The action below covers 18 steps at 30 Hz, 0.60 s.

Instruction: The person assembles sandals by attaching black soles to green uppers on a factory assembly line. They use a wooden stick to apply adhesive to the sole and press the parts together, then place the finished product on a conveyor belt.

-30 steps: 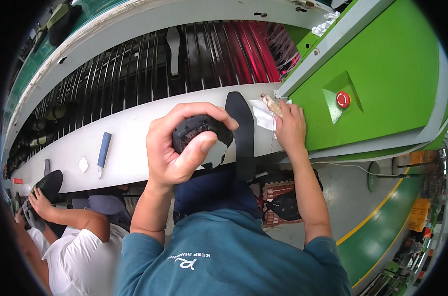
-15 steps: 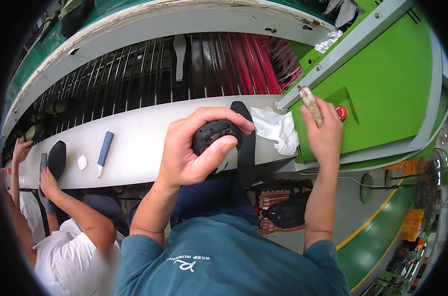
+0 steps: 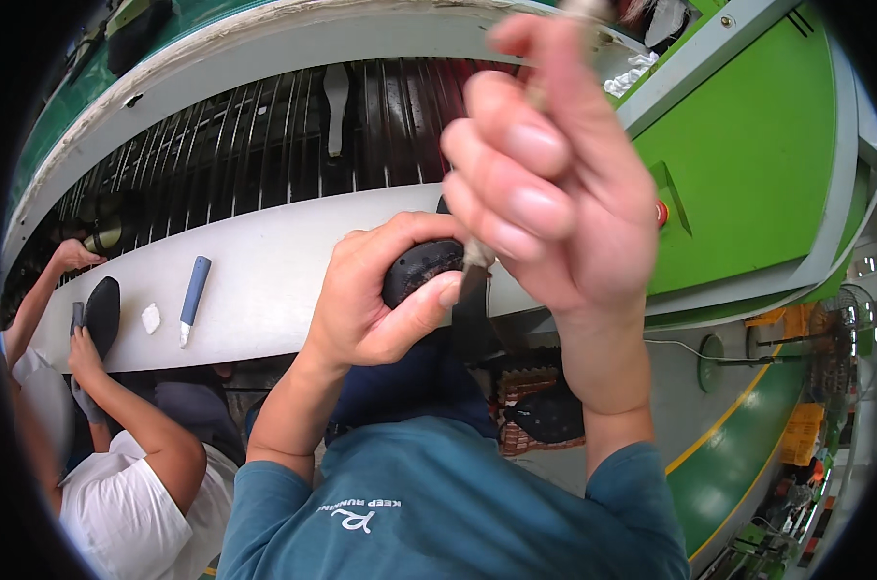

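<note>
My left hand [image 3: 375,290] is closed around a rounded black shoe sole [image 3: 421,269], which has a reddish-brown patch on the side toward me. My right hand [image 3: 564,184], large in view and partly blurred, grips a hand tool wrapped in pale tape [image 3: 477,253]. Most of its handle is hidden by the fingers. A dark, blade-like tip sticks out below the right hand, right beside the left thumb and the sole; whether it touches the sole, I cannot tell.
A blue-handled tool [image 3: 196,290] and a small white lump [image 3: 150,318] lie on the white bench [image 3: 255,280]. Beyond is a roller conveyor [image 3: 264,145] carrying a sole [image 3: 336,111]. At left, a co-worker's hand [image 3: 86,353] holds a black sole [image 3: 102,314]. A green machine [image 3: 747,174] stands right.
My right hand has swung left and up toward me, bringing the tape-wrapped tool from beside the green machine to the sole. My left hand stays almost still. The co-worker's far hand has shifted right.
</note>
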Each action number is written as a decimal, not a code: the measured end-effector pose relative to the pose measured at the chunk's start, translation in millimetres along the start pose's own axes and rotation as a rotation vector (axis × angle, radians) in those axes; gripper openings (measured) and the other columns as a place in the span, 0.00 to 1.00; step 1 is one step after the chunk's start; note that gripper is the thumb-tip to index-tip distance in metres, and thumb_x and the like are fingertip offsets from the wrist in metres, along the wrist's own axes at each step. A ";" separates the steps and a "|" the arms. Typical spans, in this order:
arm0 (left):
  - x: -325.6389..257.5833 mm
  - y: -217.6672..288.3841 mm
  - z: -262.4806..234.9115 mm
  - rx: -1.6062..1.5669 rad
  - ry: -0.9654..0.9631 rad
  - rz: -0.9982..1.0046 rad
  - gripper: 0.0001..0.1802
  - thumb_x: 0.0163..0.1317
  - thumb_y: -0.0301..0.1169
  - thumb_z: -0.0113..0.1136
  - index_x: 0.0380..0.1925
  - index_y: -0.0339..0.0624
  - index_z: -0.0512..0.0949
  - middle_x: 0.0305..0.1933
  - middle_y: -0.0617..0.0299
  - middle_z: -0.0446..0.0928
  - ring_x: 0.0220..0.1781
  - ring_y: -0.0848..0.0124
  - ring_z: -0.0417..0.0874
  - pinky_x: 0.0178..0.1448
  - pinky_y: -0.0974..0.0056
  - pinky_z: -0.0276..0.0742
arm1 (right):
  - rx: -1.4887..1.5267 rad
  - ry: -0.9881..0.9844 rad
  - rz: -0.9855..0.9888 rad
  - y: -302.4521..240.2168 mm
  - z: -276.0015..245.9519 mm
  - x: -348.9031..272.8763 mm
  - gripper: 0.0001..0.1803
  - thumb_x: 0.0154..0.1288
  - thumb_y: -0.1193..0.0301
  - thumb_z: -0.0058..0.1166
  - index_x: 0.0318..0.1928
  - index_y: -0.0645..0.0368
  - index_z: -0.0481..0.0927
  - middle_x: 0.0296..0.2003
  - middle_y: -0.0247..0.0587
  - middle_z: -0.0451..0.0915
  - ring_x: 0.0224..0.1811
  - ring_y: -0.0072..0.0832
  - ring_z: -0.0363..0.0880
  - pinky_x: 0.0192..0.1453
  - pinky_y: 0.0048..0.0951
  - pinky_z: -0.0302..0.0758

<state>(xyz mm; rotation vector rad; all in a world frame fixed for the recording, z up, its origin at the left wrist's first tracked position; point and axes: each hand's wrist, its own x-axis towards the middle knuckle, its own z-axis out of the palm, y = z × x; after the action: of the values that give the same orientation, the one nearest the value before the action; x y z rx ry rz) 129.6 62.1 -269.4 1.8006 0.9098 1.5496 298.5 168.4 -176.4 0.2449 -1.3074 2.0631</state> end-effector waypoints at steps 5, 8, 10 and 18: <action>6.4 -0.7 9.8 -0.010 -0.021 0.073 0.14 0.66 0.31 0.69 0.48 0.36 0.83 0.39 0.54 0.88 0.33 0.60 0.89 0.42 0.61 0.83 | 0.184 0.169 0.174 9.8 -2.9 21.2 0.10 0.88 0.63 0.44 0.56 0.55 0.71 0.33 0.29 0.72 0.28 0.16 0.70 0.30 0.22 0.72; 9.6 -1.0 17.2 -0.003 -0.052 0.088 0.14 0.64 0.30 0.71 0.47 0.36 0.84 0.39 0.54 0.88 0.33 0.58 0.89 0.41 0.60 0.82 | 0.237 0.254 0.224 12.6 -6.3 27.8 0.07 0.86 0.67 0.51 0.50 0.55 0.71 0.34 0.31 0.73 0.29 0.17 0.70 0.30 0.23 0.72; 11.1 0.5 17.3 0.041 -0.064 0.106 0.14 0.64 0.30 0.71 0.47 0.37 0.84 0.38 0.55 0.88 0.33 0.57 0.89 0.40 0.60 0.82 | 0.212 0.331 0.248 15.2 -3.0 28.0 0.07 0.85 0.68 0.53 0.48 0.55 0.70 0.34 0.31 0.73 0.30 0.17 0.71 0.31 0.24 0.73; 9.5 6.3 17.9 0.116 -0.061 0.123 0.14 0.61 0.30 0.74 0.45 0.37 0.85 0.39 0.55 0.89 0.35 0.56 0.90 0.42 0.60 0.84 | 0.126 0.550 0.360 21.8 12.7 26.6 0.13 0.86 0.68 0.51 0.38 0.54 0.70 0.26 0.25 0.69 0.22 0.11 0.61 0.23 0.16 0.64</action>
<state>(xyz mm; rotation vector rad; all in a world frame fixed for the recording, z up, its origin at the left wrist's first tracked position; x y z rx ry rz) 148.9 66.0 -261.5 2.0081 0.8906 1.5354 262.3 163.2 -173.2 -0.5088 -0.9269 2.2831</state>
